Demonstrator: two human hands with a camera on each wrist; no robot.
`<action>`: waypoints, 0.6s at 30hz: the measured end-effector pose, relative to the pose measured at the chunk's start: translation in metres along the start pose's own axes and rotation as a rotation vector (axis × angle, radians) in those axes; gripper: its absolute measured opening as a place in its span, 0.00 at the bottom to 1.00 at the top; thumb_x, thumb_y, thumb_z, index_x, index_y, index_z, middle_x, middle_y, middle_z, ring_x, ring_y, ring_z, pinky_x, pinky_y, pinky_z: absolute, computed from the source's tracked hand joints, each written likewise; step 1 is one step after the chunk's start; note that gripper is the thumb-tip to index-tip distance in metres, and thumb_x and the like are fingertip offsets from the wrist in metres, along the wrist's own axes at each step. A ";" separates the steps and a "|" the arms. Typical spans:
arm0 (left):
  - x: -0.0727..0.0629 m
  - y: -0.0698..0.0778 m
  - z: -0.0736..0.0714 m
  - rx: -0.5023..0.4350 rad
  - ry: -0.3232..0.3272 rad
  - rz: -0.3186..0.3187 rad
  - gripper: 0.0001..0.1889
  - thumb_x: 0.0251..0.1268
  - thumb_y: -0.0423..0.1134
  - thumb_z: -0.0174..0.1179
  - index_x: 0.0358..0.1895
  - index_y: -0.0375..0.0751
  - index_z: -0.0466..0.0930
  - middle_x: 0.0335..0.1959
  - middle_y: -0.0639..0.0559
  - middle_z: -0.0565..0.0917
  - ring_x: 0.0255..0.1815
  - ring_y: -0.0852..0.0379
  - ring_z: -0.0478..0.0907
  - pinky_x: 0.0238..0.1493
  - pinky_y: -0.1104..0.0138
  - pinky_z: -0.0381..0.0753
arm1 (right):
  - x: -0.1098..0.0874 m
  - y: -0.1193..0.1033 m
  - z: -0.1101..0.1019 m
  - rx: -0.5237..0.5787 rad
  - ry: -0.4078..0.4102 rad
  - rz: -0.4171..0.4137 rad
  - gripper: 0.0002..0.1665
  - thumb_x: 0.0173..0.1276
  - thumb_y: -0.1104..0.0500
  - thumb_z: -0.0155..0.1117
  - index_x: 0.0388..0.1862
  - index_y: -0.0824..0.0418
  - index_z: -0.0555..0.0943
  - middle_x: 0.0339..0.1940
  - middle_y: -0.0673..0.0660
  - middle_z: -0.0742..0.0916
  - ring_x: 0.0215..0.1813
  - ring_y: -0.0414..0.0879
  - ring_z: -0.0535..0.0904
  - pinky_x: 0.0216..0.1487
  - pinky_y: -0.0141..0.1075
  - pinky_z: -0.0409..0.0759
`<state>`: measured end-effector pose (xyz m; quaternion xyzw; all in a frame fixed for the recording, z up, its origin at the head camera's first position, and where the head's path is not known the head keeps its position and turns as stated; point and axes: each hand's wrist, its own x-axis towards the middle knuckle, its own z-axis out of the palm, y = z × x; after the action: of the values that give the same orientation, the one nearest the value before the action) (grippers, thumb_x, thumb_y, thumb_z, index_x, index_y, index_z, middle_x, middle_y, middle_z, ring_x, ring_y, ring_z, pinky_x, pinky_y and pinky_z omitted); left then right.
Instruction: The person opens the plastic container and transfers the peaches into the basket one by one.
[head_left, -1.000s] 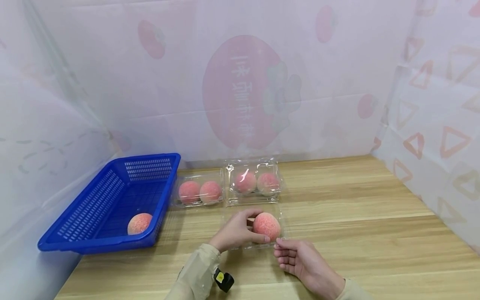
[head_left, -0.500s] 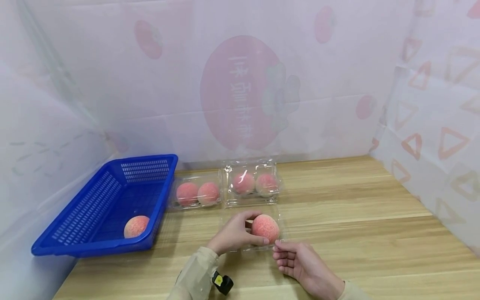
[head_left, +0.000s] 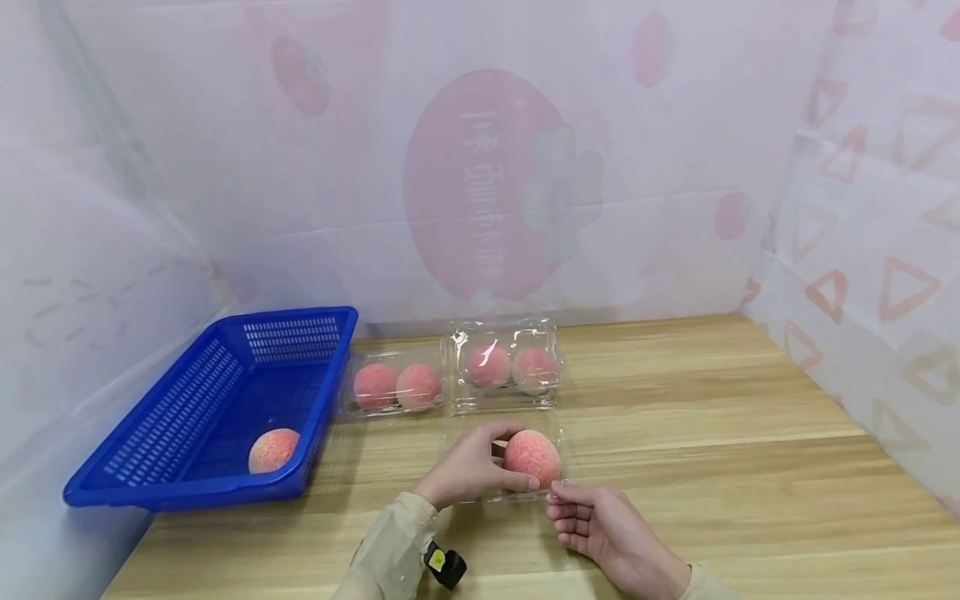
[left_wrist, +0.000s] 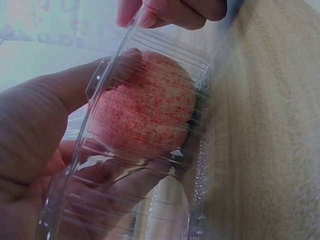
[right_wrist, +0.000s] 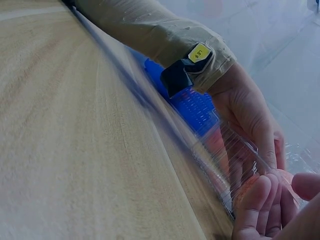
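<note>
The left hand (head_left: 472, 465) is clamping 1 peach (head_left: 534, 458) inside the clear box (left_wrist: 170, 43); the right hand (head_left: 603, 525) is pinching the box's rim, where hard tugging could be tipping it.

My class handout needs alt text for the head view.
A left hand grips a peach inside a clear tray while the right hand pinches the tray's near edge. Behind are four more peaches in clear packaging; a blue basket holding another peach stands at left.
</note>
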<state>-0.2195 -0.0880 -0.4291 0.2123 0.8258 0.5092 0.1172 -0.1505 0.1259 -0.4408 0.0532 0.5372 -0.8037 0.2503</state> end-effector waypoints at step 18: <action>0.001 -0.001 0.000 0.004 -0.003 0.002 0.38 0.46 0.43 0.79 0.64 0.42 0.75 0.52 0.52 0.81 0.48 0.53 0.81 0.46 0.63 0.82 | -0.001 -0.001 0.000 0.002 0.001 0.008 0.12 0.68 0.57 0.64 0.39 0.66 0.82 0.32 0.55 0.85 0.34 0.43 0.79 0.41 0.34 0.79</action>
<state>-0.2203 -0.0878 -0.4299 0.2141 0.8264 0.5074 0.1175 -0.1505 0.1266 -0.4400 0.0560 0.5363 -0.8033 0.2530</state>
